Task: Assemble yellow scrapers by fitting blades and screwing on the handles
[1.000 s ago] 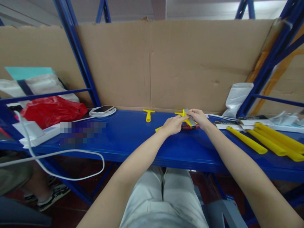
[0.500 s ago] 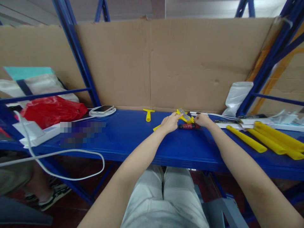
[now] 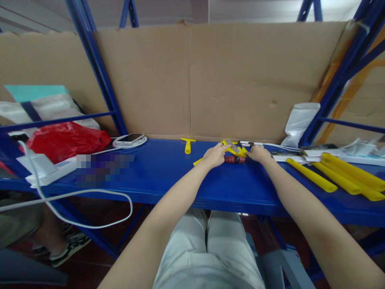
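My left hand (image 3: 215,155) is closed on the left end of a yellow plastic piece with a flat grey plate (image 3: 232,147) on it. At the right end of that piece, my right hand (image 3: 259,153) has its fingers drawn together; what they pinch is too small to make out. Between the hands, a red-and-black handle (image 3: 234,159) lies on the blue table just in front of the yellow piece. Another yellow bit (image 3: 197,162) shows partly from under my left wrist. Farther left lies a yellow T-shaped piece (image 3: 188,146).
Several long yellow tubes (image 3: 313,176) lie at the right. Behind stands a cardboard panel (image 3: 144,80); blue posts (image 3: 99,72) rise at both sides. A phone (image 3: 132,138) on a coiled white cable, a red bag (image 3: 69,140) and a power strip (image 3: 61,170) are at the left.
The red-and-black handle has shifted slightly left, toward my left hand. My right hand has turned a little at the yellow piece's end; my left hand stays nearly still.
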### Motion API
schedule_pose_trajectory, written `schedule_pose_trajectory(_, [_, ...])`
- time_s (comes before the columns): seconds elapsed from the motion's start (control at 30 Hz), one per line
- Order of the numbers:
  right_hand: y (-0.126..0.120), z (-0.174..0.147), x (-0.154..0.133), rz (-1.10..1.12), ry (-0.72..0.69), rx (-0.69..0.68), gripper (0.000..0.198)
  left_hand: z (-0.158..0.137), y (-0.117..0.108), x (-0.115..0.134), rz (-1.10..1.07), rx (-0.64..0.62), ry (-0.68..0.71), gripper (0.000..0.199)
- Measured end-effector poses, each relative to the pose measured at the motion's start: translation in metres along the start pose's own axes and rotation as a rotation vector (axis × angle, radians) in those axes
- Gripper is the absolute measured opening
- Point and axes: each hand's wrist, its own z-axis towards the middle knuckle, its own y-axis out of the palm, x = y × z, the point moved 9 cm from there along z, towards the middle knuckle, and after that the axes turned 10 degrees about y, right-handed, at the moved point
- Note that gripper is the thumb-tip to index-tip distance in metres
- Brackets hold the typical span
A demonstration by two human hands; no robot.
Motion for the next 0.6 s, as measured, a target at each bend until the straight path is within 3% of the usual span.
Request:
schedule_pose_trajectory(0.13, [0.01,-0.001,-0.001,-0.052,0.01,-0.069,0.038,0.0,0.001,0.001,-0.012,0.0,-0.003,0.048])
schedule_pose_trajectory(0.6, [-0.003,0.002,0.001,0.013,-0.022,0.012,0.033,0.0,0.001,0.001,-0.007,0.007,0.011,0.048])
